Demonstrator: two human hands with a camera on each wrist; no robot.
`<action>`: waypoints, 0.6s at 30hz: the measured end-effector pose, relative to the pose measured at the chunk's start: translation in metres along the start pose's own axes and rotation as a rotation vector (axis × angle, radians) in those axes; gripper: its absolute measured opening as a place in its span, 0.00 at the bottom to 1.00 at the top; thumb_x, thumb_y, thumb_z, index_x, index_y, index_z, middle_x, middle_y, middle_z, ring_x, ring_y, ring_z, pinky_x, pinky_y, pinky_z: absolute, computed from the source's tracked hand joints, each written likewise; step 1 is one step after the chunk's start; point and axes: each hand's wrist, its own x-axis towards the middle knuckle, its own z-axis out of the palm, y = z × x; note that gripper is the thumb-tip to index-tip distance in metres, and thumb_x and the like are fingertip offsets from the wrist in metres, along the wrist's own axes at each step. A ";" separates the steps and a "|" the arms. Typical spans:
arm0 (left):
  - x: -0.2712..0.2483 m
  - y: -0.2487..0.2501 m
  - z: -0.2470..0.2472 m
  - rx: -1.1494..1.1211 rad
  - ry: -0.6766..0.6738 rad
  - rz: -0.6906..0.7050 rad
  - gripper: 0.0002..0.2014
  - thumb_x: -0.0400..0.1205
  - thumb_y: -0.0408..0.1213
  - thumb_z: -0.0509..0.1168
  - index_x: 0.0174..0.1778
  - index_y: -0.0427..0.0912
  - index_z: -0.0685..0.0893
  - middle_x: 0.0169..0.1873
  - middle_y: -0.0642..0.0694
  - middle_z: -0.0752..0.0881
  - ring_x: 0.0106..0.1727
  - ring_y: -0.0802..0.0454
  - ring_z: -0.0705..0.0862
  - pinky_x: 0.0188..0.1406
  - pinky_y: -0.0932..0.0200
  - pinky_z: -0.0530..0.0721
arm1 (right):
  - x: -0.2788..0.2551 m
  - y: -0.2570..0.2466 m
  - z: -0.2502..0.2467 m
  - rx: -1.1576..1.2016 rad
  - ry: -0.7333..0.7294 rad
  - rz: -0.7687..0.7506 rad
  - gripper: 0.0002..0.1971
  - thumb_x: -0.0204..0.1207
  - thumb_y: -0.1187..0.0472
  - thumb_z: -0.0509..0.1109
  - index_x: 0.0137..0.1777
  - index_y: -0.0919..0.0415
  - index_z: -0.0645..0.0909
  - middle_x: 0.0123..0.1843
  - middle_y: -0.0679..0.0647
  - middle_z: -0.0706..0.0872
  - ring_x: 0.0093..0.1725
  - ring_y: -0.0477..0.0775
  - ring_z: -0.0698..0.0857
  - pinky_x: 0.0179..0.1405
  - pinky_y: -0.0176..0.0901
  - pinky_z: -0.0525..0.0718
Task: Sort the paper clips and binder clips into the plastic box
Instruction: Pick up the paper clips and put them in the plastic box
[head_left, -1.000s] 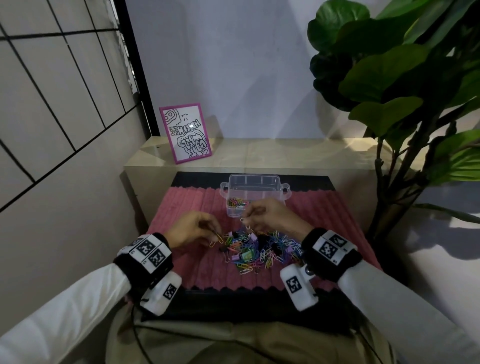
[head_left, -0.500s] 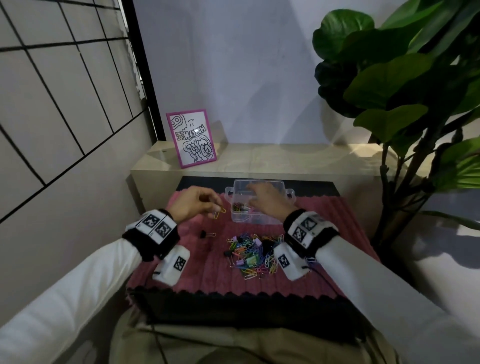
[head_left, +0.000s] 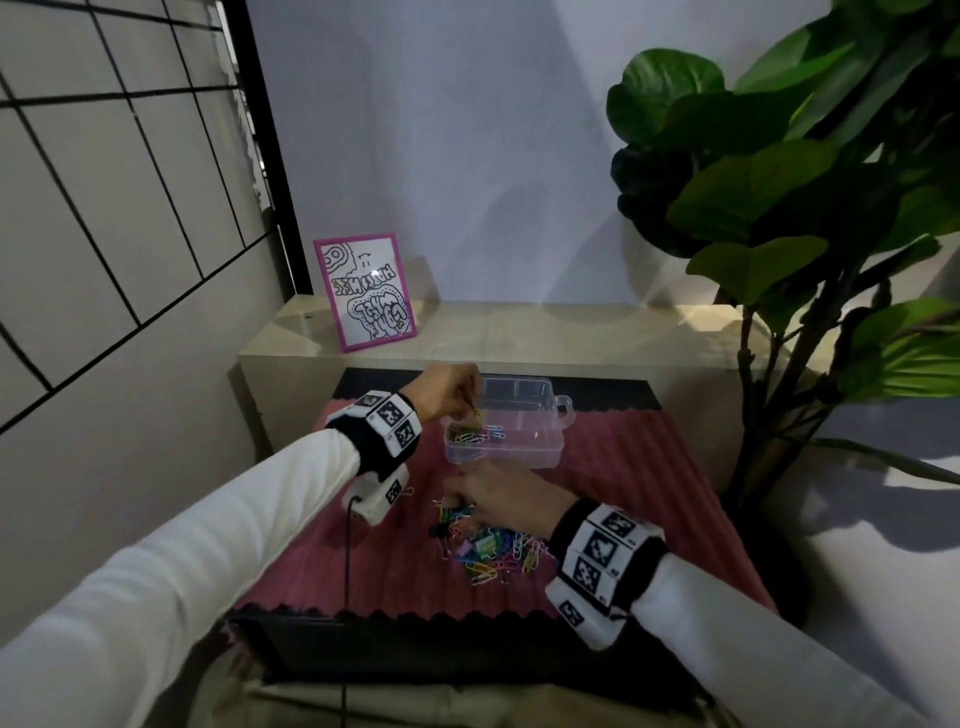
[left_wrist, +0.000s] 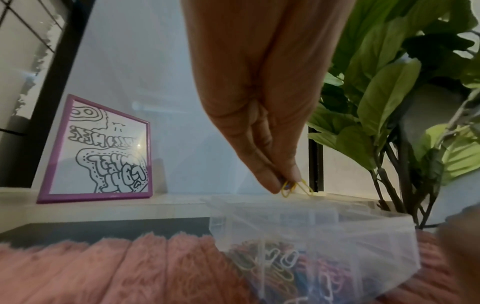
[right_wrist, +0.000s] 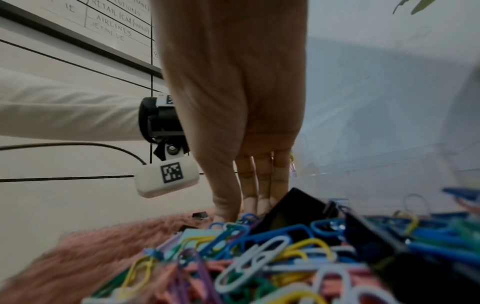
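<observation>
Paper clips and binder clips (head_left: 485, 548) lie in a mixed heap on the pink ribbed mat (head_left: 639, 467), toward its near edge and right of centre; a first lot of paper clips already sits in the near-left compartment of the plastic box (head_left: 540, 447), which stands at the mat's far edge. The left hand (head_left: 447, 387) hangs over the box's left side, thumb and fingertips (left_wrist: 270, 185) pinched narrow on yellow paper clips (left_wrist: 296, 188), two by the look of it, though the wrist view is soft there. They dangle loop-down, long axis roughly vertical and slightly tilted, just above the box rim. The right hand (head_left: 506, 501) is down at the heap's far-left edge, fingers (right_wrist: 253, 197) straight and together, tips touching the clips, holding nothing I can see.

The paper clips look very light, thin and springy, coated and a bit slick; they tangle, so one lifted by its outer loop may drag neighbours along. A fingertip pinch across the flat loops suits them. The binder clips, black (right_wrist: 293, 211) and pastel, are heavier and stiff; best taken across the folded body rather than by the wire handles, which swing. In the heap nothing shares a direction: the clips point every way.
</observation>
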 end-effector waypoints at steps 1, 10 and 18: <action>0.003 -0.001 0.002 0.011 -0.012 0.006 0.13 0.72 0.14 0.63 0.44 0.36 0.78 0.39 0.33 0.84 0.30 0.61 0.83 0.27 0.76 0.81 | 0.000 -0.001 0.001 0.000 0.009 -0.017 0.11 0.70 0.67 0.72 0.52 0.64 0.78 0.52 0.61 0.84 0.50 0.61 0.82 0.43 0.54 0.81; -0.018 0.004 -0.003 0.150 -0.048 0.059 0.12 0.76 0.21 0.63 0.54 0.32 0.85 0.51 0.39 0.89 0.53 0.50 0.87 0.42 0.87 0.74 | -0.005 0.009 0.001 0.310 0.056 -0.007 0.08 0.72 0.72 0.69 0.51 0.66 0.78 0.41 0.56 0.84 0.39 0.50 0.81 0.37 0.37 0.76; -0.089 -0.007 -0.001 0.064 -0.164 -0.034 0.08 0.78 0.26 0.64 0.49 0.37 0.86 0.42 0.48 0.88 0.34 0.71 0.83 0.42 0.76 0.79 | -0.013 0.037 -0.011 0.839 0.129 0.221 0.10 0.69 0.73 0.73 0.49 0.63 0.83 0.41 0.49 0.86 0.37 0.38 0.84 0.42 0.29 0.82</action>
